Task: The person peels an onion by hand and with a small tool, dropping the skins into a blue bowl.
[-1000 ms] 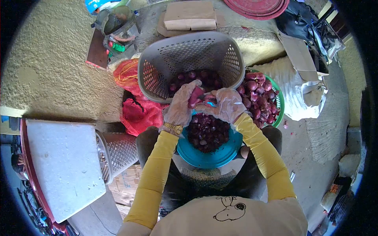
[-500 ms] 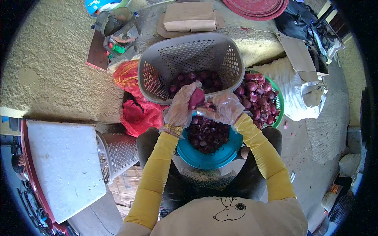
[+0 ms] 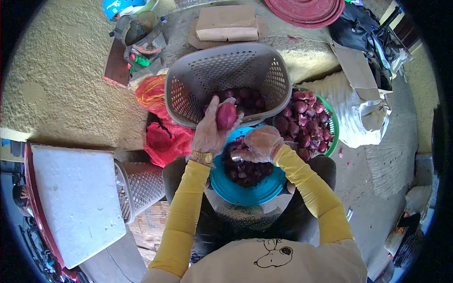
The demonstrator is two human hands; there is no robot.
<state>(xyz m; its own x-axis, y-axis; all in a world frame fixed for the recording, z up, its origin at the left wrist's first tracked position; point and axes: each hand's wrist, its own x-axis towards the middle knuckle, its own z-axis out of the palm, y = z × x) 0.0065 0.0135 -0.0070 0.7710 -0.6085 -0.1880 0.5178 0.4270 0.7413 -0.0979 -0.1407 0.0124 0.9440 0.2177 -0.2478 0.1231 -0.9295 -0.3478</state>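
Observation:
A smooth red onion [image 3: 226, 116] rests in my left hand [image 3: 211, 129], which wears a clear plastic glove and grips it at the near rim of the grey basket. My right hand [image 3: 263, 143], gloved too, is closed around what looks like a small knife [image 3: 239, 155]; only a shiny bit shows, and its handle is hidden. Beneath both hands sits a blue basin [image 3: 245, 193] with dark onion skins [image 3: 247, 173] in it. The grey perforated basket [image 3: 222, 59] ahead holds more red onions [image 3: 243, 94]. To the right, a green basket [image 3: 334, 125] is heaped with red onions [image 3: 306, 118].
Red mesh sacks [image 3: 165, 141] lie left of the grey basket. A white foam board [image 3: 78, 203] and a light plastic basket [image 3: 144, 186] stand at lower left. A white sack [image 3: 358, 122] is at right. A cardboard box [image 3: 226, 23] and red lid [image 3: 306, 10] lie behind.
My hands have moved apart. The left has turned up with the onion fully showing, while the right has dropped over the blue basin with the knife.

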